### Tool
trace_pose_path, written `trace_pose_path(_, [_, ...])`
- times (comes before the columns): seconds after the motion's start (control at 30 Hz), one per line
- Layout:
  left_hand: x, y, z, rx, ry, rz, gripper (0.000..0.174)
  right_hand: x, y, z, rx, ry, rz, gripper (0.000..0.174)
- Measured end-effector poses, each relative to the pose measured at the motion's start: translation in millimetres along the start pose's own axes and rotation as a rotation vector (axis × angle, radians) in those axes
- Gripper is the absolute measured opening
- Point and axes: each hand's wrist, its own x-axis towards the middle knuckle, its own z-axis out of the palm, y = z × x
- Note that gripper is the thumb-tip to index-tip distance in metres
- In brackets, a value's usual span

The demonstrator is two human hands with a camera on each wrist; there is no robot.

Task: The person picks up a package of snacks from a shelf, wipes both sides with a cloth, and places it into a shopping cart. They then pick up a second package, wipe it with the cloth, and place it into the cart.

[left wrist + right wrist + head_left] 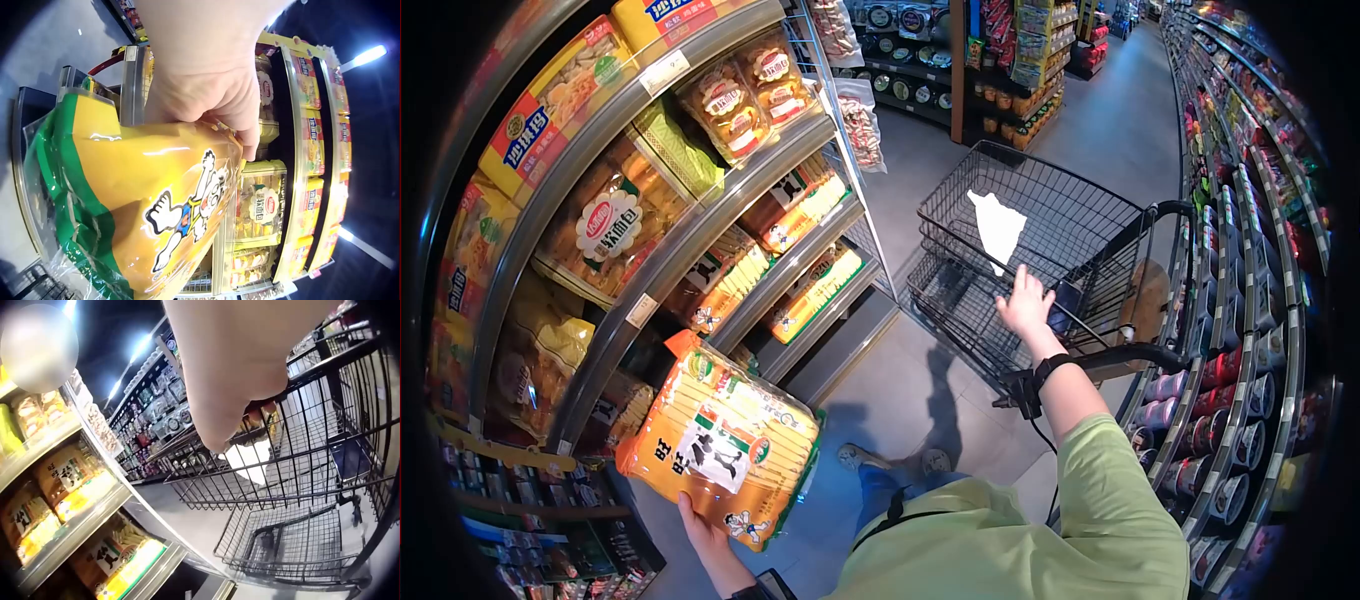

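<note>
The left hand [705, 532] [206, 94] grips a large orange and yellow snack bag [730, 450] [150, 181] by its edge, with the bag held up before the shelves. Green trim and a cartoon figure show on it. The right hand [1028, 305] [231, 381] reaches to the near rim of a black wire cart [970, 255] [300, 450], fingers spread in the head view; in the right wrist view they pass behind the rim. A white paper [1000, 228] [249, 461] lies at the cart's upper basket, just beyond the fingers.
Curved shelves [730, 200] of packaged bread and snacks stand at the left, with similar orange bags [815, 290] on the lower levels. Long shelves of jars and packets [1230, 400] line the right. A grey floor [1090, 130] runs ahead past the cart.
</note>
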Motion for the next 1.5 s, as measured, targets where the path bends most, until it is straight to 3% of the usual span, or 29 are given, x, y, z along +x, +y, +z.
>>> trace_pose_path(0.13, [-5, -7, 9, -0.034, -0.020, -0.073, 0.053, 14, 29, 5, 0.030, 0.184, 0.040, 0.040])
trace_pose_path(0.17, [-5, -11, 9, -0.028, -0.018, -0.076, 0.053, 11, 38, 7, 0.044, 0.228, 0.024, 0.036])
trace_pose_path(0.3, [9, -37, 25, 0.019, -0.010, -0.187, 0.050, -16, 65, 13, 0.049, 0.233, -0.064, 0.028])
trace_pose_path(0.4, [32, -61, 44, 0.087, 0.012, -0.264, 0.046, -47, 83, 16, 0.089, 0.203, -0.240, 0.023])
trace_pose_path(0.5, [63, -90, 70, 0.062, -0.169, -0.372, 0.043, -91, 86, 9, 0.182, 0.092, -0.352, 0.023])
trace_pose_path(0.7, [100, -144, 134, -0.030, -0.330, -0.615, 0.044, -162, 79, 5, 0.312, -0.065, -0.456, 0.025])
trace_pose_path(0.87, [112, -168, 151, 0.049, -0.276, -0.726, 0.037, -205, 66, 8, 0.353, -0.148, -0.530, 0.027])
trace_pose_path(0.97, [117, -171, 143, 0.094, -0.260, -0.709, 0.036, -217, 52, 3, 0.298, -0.263, -0.453, 0.027])
trace_pose_path(1.07, [110, -162, 134, 0.162, -0.226, -0.699, 0.036, -206, 51, 3, 0.346, -0.751, -0.340, 0.032])
trace_pose_path(1.1, [109, -158, 131, 0.205, -0.217, -0.708, 0.037, -197, 47, -10, 0.216, -0.850, -0.356, 0.041])
trace_pose_path(1.23, [106, -159, 100, 0.221, -0.173, -0.769, 0.037, -135, 5, -63, 0.041, -0.819, -0.318, 0.054])
trace_pose_path(1.3, [101, -158, 84, 0.154, -0.155, -0.794, 0.037, -88, -4, -13, 0.058, -0.670, -0.383, 0.050])
trace_pose_path(1.37, [97, -157, 66, 0.133, -0.136, -0.849, 0.038, -55, -36, 4, 0.208, -0.861, -0.176, 0.050])
trace_pose_path(1.43, [89, -151, 61, 0.136, -0.127, -0.863, 0.038, -22, -40, 95, 0.239, -0.948, -0.102, 0.053])
trace_pose_path(1.47, [87, -149, 60, 0.147, -0.137, -0.851, 0.037, -27, -49, 98, 0.386, -1.007, -0.071, 0.056])
trace_pose_path(1.5, [86, -147, 61, 0.162, -0.121, -0.830, 0.037, -35, -57, 113, 0.507, -0.943, 0.134, 0.034])
